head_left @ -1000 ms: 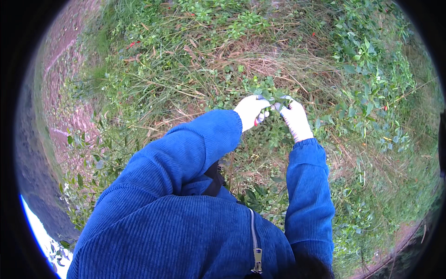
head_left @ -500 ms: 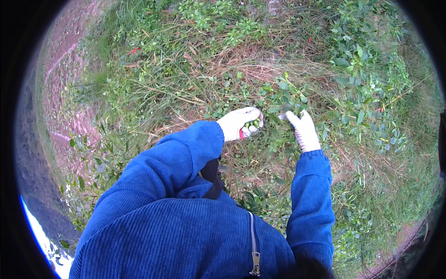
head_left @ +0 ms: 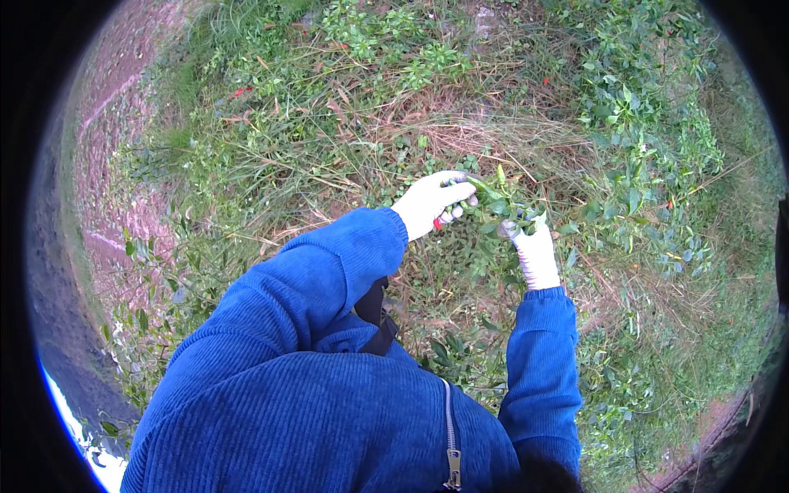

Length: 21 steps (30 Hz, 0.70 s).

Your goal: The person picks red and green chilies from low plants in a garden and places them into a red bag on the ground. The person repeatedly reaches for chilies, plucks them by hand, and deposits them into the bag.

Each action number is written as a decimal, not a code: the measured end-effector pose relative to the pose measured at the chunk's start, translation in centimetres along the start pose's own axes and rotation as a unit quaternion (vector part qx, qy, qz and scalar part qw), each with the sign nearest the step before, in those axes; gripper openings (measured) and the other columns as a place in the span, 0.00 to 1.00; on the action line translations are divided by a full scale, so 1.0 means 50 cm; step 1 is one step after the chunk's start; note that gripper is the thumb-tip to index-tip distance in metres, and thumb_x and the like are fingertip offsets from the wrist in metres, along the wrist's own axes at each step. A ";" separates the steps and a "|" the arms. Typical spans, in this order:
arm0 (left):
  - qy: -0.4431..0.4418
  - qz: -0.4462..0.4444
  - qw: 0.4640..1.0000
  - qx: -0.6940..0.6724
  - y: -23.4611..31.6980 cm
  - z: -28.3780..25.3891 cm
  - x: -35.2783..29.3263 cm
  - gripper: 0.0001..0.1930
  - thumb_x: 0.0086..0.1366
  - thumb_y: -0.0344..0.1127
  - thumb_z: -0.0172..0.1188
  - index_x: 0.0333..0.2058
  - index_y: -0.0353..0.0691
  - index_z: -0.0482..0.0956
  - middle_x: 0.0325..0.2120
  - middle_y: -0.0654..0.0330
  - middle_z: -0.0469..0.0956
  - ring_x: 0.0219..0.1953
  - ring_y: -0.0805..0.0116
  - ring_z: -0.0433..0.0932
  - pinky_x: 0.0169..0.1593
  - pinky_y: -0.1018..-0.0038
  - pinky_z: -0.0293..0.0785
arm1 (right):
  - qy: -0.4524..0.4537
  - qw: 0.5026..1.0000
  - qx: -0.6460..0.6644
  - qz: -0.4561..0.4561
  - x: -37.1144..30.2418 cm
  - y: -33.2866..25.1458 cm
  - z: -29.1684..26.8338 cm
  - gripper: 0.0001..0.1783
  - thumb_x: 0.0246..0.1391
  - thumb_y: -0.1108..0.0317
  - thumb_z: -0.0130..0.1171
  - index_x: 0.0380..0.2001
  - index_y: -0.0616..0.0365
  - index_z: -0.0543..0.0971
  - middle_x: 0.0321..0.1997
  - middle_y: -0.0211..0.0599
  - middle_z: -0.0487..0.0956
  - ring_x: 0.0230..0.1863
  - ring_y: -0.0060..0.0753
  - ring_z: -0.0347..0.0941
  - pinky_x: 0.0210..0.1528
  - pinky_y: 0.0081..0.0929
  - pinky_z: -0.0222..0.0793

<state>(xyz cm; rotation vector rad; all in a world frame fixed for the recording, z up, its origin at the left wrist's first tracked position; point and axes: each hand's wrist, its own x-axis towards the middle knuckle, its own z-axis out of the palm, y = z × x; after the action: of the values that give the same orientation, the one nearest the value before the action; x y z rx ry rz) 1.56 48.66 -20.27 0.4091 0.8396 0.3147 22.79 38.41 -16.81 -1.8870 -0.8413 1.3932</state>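
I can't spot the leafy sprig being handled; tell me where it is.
In the head view, the leafy sprig sits right of centre, between the gloved left hand and right hand, above dry grass.

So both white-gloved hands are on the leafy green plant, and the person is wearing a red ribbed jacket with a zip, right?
Not quite: the ribbed zip jacket is blue, not red, as the head view shows. The rest holds: the white-gloved left hand and right hand are both at the leafy green plant.
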 end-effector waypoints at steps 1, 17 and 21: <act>-0.004 -0.002 1.000 0.012 0.003 0.004 -0.002 0.17 0.69 0.32 0.54 0.55 0.41 0.73 0.32 0.64 0.78 0.25 0.82 0.69 0.25 0.87 0.63 | -0.002 1.000 0.004 0.016 -0.002 0.000 0.004 0.23 0.50 0.61 0.68 0.48 0.60 0.77 0.42 0.28 0.80 0.43 0.22 0.72 0.53 0.25 0.65; 0.025 -0.035 0.997 -0.066 -0.007 0.014 -0.032 0.10 0.68 0.34 0.56 0.46 0.40 0.75 0.29 0.62 0.79 0.19 0.79 0.71 0.19 0.85 0.67 | -0.081 0.958 -0.228 -0.153 0.036 -0.064 0.051 0.16 0.46 0.72 0.63 0.42 0.56 0.80 0.40 0.39 0.79 0.44 0.43 0.75 0.50 0.34 0.69; 0.033 -0.030 0.995 -0.093 -0.013 0.020 -0.033 0.09 0.69 0.36 0.55 0.44 0.40 0.76 0.28 0.62 0.78 0.19 0.79 0.71 0.17 0.87 0.65 | -0.043 0.959 -0.205 -0.192 0.033 -0.054 0.063 0.11 0.50 0.70 0.63 0.38 0.60 0.79 0.36 0.40 0.79 0.41 0.38 0.76 0.44 0.31 0.70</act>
<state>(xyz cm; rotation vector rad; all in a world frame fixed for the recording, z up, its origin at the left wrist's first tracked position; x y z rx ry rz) 1.39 47.16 -18.91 0.2010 0.8774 0.3483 19.80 41.71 -16.30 -1.8254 -1.5455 1.1251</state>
